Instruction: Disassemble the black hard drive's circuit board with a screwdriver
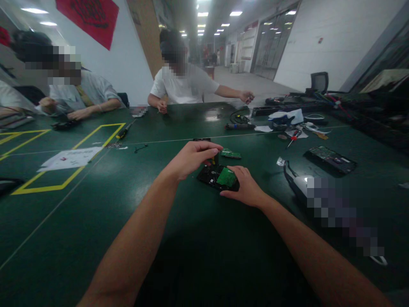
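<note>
A black hard drive (213,176) with a green circuit board (226,177) on top lies on the green table (96,221) in front of me. My right hand (244,187) rests against its right side and grips its near edge with curled fingers. My left hand (191,158) hovers over the drive's far end, fingers pinched around a small yellow-and-black tool (213,160) that is mostly hidden. A second green circuit board (230,154) lies just beyond the drive.
Another opened drive (330,158) lies at right, near a red-handled screwdriver (294,137), cables and white cloths (287,116). A yellow-handled screwdriver (123,132) and a paper sheet (70,158) lie at left by yellow tape lines. Two people sit across the table.
</note>
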`<state>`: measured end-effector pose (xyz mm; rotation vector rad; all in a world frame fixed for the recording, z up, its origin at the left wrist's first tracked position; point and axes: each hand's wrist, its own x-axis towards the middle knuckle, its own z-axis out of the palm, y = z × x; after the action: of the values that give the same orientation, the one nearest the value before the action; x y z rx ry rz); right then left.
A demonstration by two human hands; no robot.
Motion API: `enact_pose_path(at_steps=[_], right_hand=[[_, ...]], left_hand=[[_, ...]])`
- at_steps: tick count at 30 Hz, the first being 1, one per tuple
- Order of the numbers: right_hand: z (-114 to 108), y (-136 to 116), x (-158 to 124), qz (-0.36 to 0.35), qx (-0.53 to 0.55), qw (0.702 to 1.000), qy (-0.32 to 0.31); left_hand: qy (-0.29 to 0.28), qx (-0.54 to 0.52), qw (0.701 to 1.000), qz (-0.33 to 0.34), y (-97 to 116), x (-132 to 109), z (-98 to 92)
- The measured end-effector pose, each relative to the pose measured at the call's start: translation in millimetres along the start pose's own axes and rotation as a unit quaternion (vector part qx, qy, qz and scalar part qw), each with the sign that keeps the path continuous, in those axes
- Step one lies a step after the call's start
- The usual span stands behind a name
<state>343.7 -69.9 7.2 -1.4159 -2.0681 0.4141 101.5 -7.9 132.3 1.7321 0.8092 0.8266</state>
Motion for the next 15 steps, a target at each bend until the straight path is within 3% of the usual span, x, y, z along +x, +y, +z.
enact_pose_path(at_steps=[3, 10, 15], right_hand=[[-1.3, 3.5, 0.5, 0.004, 0.034, 0.999, 0.009], [2.2, 6.9, 2.2, 0.053, 0.043, 0.997, 0.035], [1.6, 6.0, 2.3, 0.047, 0.039, 0.997, 0.038]], left_hand=[[0.012, -0.003, 1.000, -0.005, 2.1, -0.3, 1.6], [-0.028, -0.082, 0.996, -0.016, 0.4, -1.0, 2.4], [-0.018, -0.024, 0.999, 0.024, -2.8, 0.0, 1.4]])
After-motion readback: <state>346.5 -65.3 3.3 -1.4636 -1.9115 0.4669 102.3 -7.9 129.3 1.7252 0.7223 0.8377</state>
